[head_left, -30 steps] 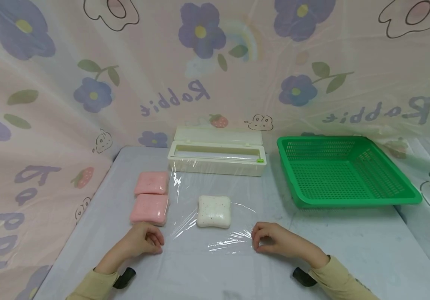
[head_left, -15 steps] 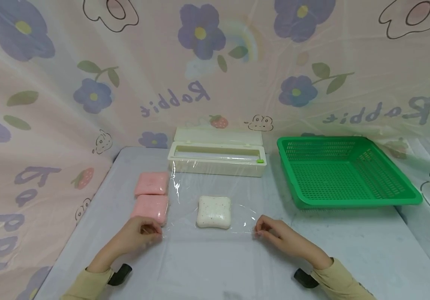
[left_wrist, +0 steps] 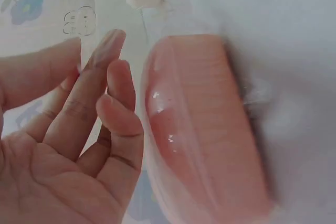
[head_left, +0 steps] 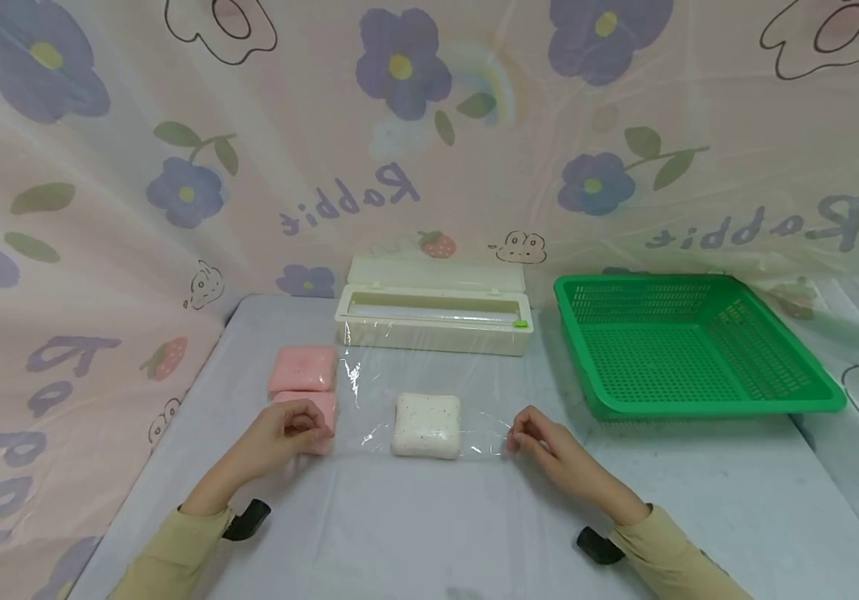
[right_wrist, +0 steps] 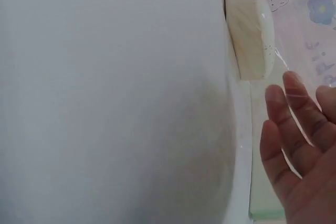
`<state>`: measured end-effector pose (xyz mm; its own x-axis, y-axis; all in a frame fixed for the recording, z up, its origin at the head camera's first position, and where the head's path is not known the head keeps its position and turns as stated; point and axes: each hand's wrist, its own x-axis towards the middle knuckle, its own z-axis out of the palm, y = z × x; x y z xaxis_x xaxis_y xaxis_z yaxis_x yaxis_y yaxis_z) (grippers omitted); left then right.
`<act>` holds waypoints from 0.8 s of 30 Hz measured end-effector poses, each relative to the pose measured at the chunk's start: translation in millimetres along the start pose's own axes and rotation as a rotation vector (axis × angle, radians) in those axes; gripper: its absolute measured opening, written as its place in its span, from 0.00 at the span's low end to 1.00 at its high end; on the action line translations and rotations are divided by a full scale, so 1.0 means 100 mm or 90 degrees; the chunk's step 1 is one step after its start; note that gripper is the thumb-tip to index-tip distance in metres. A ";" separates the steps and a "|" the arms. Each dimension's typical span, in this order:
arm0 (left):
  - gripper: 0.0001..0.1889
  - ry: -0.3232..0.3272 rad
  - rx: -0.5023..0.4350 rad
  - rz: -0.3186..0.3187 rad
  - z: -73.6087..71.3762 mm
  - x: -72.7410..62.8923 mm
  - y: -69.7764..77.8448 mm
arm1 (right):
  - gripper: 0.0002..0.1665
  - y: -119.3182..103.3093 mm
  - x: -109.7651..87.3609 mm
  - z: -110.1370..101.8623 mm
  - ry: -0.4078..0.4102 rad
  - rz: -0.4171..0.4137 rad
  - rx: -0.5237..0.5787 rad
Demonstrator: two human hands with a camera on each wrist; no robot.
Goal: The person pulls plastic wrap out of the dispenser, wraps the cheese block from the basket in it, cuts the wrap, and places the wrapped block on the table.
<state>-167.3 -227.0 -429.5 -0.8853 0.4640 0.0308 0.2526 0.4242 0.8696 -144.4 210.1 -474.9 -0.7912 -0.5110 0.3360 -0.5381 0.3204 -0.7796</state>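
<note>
A white speckled soap bar (head_left: 427, 425) lies on a sheet of clear cling film (head_left: 369, 383), mid-table. The film's near edge is lifted and runs between both hands, just in front of the bar. My left hand (head_left: 287, 442) pinches its left corner, above the nearer of two pink soap bars (head_left: 318, 406), partly covering that bar. In the left wrist view, this pink bar (left_wrist: 205, 124) shows a glossy wrapped surface beside the fingers. To the right of the white bar, my right hand (head_left: 560, 458) pinches the other corner between thumb and fingers.
Behind the soap stands a cream cling film dispenser (head_left: 436, 337) with its lid raised; the film reaches back to it. A green plastic basket (head_left: 714, 407) sits at the back right. A patterned curtain (head_left: 429, 150) hangs behind the table.
Both hands have lifted the film's near edge and moved it away from me, toward the white soap bar. The left hand now covers part of the nearer pink bar.
</note>
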 end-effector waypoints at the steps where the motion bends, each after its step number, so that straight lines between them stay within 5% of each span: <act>1: 0.05 0.003 -0.002 -0.001 -0.01 0.03 0.01 | 0.06 0.05 0.00 0.01 0.002 0.011 0.009; 13: 0.02 0.066 0.113 -0.105 0.05 0.46 0.04 | 0.02 0.05 0.17 0.02 0.051 0.259 0.041; 24: 0.07 0.048 0.209 -0.075 0.16 0.60 0.02 | 0.03 0.18 0.19 -0.02 0.031 0.293 0.020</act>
<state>-213.9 -186.2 -434.0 -0.9391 0.3435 -0.0136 0.2479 0.7040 0.6656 -169.7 207.7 -481.1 -0.9586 -0.2835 -0.0250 -0.1194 0.4803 -0.8689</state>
